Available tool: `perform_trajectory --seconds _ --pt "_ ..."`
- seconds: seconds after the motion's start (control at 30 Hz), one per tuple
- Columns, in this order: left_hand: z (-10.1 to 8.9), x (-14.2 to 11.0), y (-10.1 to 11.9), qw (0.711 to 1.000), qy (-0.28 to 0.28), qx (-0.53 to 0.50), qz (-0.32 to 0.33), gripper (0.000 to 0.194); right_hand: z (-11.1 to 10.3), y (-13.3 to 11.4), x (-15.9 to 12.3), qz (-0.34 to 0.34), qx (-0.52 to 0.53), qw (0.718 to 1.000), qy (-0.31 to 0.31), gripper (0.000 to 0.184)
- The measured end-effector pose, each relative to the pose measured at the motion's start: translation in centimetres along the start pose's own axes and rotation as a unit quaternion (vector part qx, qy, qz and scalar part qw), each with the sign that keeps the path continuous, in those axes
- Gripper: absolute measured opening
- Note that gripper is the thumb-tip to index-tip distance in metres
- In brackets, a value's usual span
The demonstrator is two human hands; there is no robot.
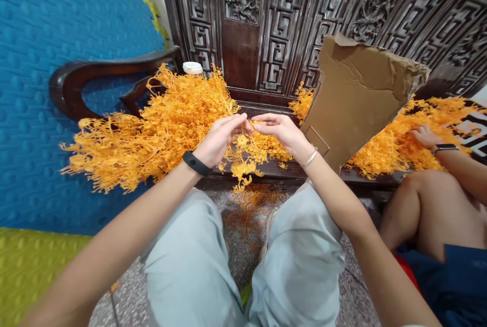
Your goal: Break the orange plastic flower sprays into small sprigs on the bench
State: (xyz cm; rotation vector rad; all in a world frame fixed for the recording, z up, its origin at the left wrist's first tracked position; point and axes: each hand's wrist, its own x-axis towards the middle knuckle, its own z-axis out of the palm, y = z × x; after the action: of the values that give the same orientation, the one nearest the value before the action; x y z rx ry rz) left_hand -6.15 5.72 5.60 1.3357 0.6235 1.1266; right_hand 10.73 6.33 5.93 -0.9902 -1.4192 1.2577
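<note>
Low over the dark wooden bench, my left hand (224, 137) is closed, pinching a small orange plastic flower sprig (243, 170) that hangs below the fingers. My right hand (283, 132) comes to it from the other side, its thumb and fingers drawn together at the sprig's upper part. The fingertips of both hands nearly meet, and they partly hide what lies between them. Left of my hands rises a large heap of orange plastic flower sprigs (163, 132). Smaller loose pieces (270, 147) lie on the bench beneath and behind my right hand.
A brown cardboard sheet (353, 99) stands upright on the bench (304, 171). Beyond it, another person's hand (426, 137) reaches into a second orange heap (384, 144). A white lid (192, 67) shows behind the left heap. Orange scraps (254, 210) litter the speckled floor.
</note>
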Motion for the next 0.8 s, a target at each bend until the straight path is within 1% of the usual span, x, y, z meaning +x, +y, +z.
perform_trajectory --seconds 0.1,0.2,0.33,0.47,0.6,0.73,0.8 --pt "0.0 0.0 0.0 1.0 -0.016 0.002 -0.018 0.026 0.1 0.1 -0.1 0.018 0.003 1.0 0.004 0.021" --pt "0.1 0.0 0.1 1.0 -0.022 -0.004 -0.021 0.025 0.0 0.1 -0.2 -0.001 -0.017 1.0 0.014 0.014" --pt "0.4 0.0 0.5 0.998 -0.011 -0.036 -0.043 0.026 -0.2 -0.1 0.0 -0.036 -0.025 0.999 0.017 0.017" --pt "0.5 0.0 0.9 0.994 -0.019 -0.078 -0.077 0.03 -0.1 -0.5 -0.1 -0.07 -0.036 0.996 -0.036 0.025" --pt "0.4 0.2 1.2 0.991 -0.034 -0.099 -0.083 0.034 0.5 -0.9 -0.6 -0.069 -0.049 0.992 -0.097 0.03" --pt "0.8 0.1 1.8 0.988 -0.065 -0.115 -0.077 0.041 0.6 -1.0 -0.9 -0.086 0.007 0.981 -0.176 0.032" --pt "1.2 0.0 2.0 0.986 -0.075 -0.123 -0.083 0.043 0.4 -1.0 -0.9 -0.096 0.035 0.974 -0.202 0.033"
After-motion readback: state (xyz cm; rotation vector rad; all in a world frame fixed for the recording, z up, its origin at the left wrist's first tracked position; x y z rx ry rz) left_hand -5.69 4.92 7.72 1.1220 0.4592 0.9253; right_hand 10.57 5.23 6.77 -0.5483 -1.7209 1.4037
